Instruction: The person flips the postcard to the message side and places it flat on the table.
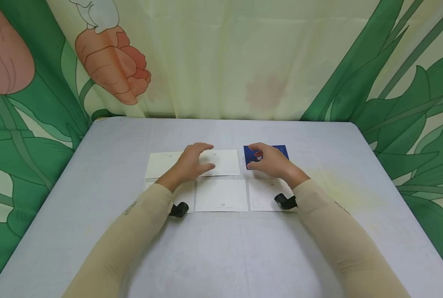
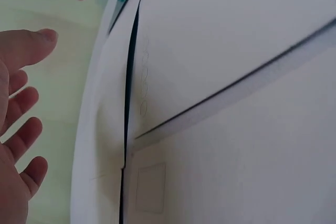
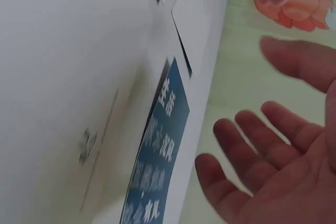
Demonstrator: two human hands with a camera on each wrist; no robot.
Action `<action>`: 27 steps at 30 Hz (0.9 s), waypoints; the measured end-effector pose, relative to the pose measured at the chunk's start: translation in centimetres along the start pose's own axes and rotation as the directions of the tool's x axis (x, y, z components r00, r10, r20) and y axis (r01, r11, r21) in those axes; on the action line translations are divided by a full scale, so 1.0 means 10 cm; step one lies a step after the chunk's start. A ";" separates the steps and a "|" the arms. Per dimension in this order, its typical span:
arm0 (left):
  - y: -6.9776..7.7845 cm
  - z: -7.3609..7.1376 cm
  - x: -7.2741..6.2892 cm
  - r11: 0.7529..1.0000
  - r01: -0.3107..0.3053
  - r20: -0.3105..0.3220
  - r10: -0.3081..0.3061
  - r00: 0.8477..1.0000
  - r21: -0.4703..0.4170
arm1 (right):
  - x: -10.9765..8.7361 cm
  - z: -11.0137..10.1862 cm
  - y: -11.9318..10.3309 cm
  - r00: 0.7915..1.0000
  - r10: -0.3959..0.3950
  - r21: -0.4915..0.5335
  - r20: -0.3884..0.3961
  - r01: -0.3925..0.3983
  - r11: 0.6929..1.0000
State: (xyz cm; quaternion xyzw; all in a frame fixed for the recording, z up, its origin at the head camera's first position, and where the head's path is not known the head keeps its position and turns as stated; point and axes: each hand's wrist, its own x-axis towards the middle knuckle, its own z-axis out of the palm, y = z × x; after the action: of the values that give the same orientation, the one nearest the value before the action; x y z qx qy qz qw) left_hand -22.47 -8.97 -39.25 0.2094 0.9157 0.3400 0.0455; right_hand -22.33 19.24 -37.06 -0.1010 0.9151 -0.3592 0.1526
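Observation:
White cards and one blue card lie flat in two rows on the table. My left hand hovers over the back row, between the left white card and the middle white card, thumb and fingers spread with nothing held. Over the blue card at the back right is my right hand, fingers apart and likewise holding nothing; it hides part of that card. White lettering marks the blue card in the right wrist view. In front lie a left card, a middle card and a right card, all white.
A white cloth covers the table. Behind it hangs a curtain printed with leaves and flowers. Each wrist carries a small black camera, such as the left one.

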 end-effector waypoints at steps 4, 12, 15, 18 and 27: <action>0.07 0.09 0.07 0.999 -0.033 0.015 0.033 0.999 0.021 | -0.10 -0.14 0.13 0.999 -0.032 0.056 -0.001 0.032 0.998; 0.26 0.30 0.29 0.995 -0.058 0.068 0.052 0.996 0.080 | -0.16 -0.34 0.41 1.000 -0.025 0.004 -0.015 0.025 1.000; 0.35 0.38 0.39 0.992 -0.048 0.087 0.038 0.995 0.116 | -0.14 -0.39 0.51 1.000 0.002 0.000 -0.017 -0.002 1.000; 0.41 0.46 0.48 0.986 -0.047 0.110 0.029 0.993 0.163 | -0.10 -0.44 0.61 0.999 0.043 -0.019 -0.011 -0.043 0.999; 0.47 0.72 0.63 0.970 -0.001 0.142 -0.035 0.989 0.245 | -0.05 -0.48 0.73 0.984 0.170 -0.088 0.047 -0.165 0.982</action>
State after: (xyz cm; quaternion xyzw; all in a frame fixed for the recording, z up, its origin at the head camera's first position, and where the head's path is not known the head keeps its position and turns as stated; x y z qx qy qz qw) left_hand -24.91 1.22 -41.39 0.2296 0.9466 0.2083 0.0887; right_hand -24.10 27.67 -38.59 -0.0397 0.9302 -0.3034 0.2028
